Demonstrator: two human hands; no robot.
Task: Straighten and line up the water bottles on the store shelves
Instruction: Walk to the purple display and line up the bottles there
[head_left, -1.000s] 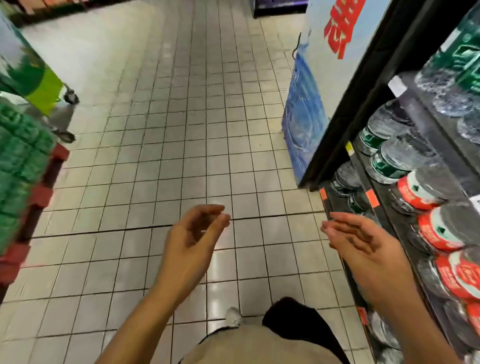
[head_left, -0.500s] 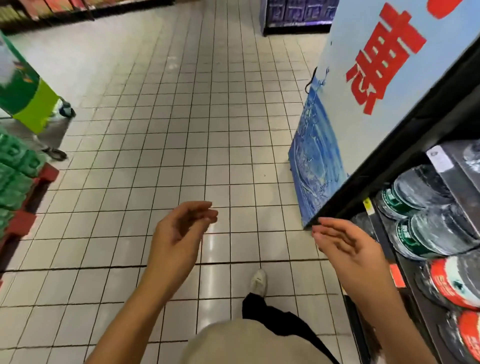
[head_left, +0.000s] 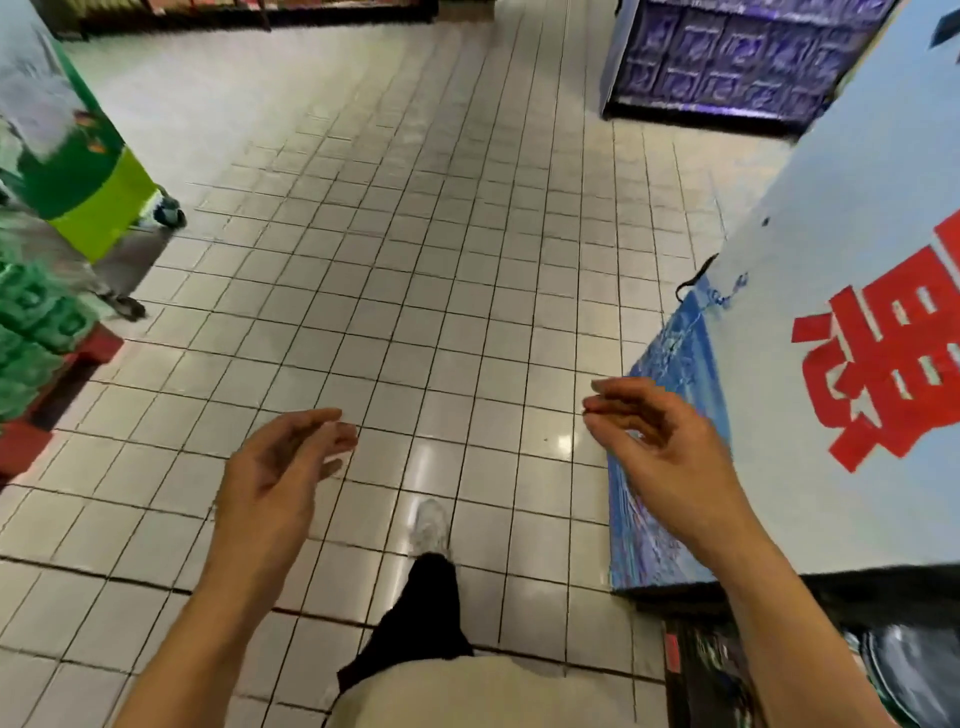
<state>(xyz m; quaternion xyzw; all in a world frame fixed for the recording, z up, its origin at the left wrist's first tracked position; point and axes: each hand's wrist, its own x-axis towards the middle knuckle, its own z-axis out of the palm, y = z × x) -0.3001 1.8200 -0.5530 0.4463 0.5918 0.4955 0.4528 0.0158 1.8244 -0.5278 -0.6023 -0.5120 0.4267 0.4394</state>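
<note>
Over the tiled floor (head_left: 395, 270), both hands hang in the air, holding nothing. Left hand (head_left: 270, 478) sits at lower centre-left, fingers loosely curled and slightly apart, thumb on top. Right hand (head_left: 670, 457) sits at centre-right in front of the end panel (head_left: 831, 291), fingers loosely bent, close together, pointing left; it overlaps the panel's blue lower part, contact cannot be told. Panel is pale with red characters. Shelf (head_left: 696, 670) shows only at the bottom right corner, dark, with 1 blurred bottle (head_left: 898, 665) behind the right forearm. Green packs (head_left: 36, 332) stack on a red pallet at left edge. 1 white shoe (head_left: 428, 525) steps forward between the hands. Purple crates (head_left: 737, 52) stand far top right.
</note>
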